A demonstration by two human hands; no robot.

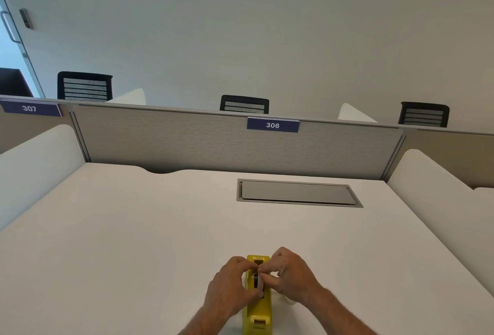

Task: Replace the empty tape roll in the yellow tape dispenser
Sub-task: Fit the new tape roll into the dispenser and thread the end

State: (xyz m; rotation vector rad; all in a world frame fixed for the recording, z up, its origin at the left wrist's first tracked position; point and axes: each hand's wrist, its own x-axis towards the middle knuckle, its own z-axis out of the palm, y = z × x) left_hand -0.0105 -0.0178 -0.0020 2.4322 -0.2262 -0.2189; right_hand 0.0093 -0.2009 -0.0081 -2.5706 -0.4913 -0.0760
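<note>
Both hands, left hand and right hand, are pinching the grey roll seated in the yellow plastic tape dispenser; swap apparently unfinished, stage unclear.

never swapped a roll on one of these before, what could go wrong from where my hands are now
1. Both hands, left hand and right hand, pinch the roll in the slot while nothing holds down the yellow tape dispenser; a hard pull might lift or tip it.
2. The dispenser sits close to the near edge of the desk, so a slip could push it off.
</note>
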